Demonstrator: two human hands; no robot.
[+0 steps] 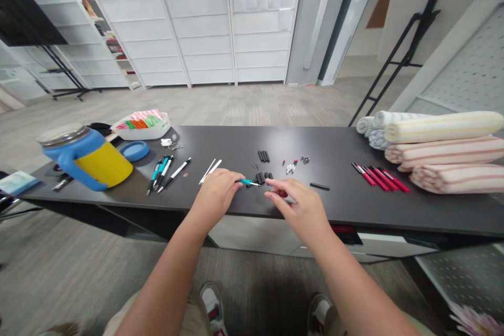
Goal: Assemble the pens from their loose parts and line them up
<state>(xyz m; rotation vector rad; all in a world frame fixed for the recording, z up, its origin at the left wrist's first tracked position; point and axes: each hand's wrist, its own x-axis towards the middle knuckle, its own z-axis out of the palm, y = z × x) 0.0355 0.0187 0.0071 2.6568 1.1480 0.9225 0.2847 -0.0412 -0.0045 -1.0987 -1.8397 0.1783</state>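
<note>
My left hand (218,191) is closed around a teal pen barrel (244,181), from which a thin white tip points right. Close to that tip is my right hand (297,202), its thumb and forefinger curled toward each other; whatever lies between them is too small to make out. Just beyond the hands are black rubber grips (260,177), with more black tubes (263,156) in a row behind. Small white parts (290,169), metal tips (305,159) and tiny springs (255,166) lie in groups. White refills (210,169) are partly hidden by my left hand.
Several pens (160,172) lie to the left, near a blue and yellow jug (98,160), a blue lid (134,150) and a white basket (157,128). A dark rod (319,186), pink pen barrels (381,177) and rolled towels (444,152) are on the right.
</note>
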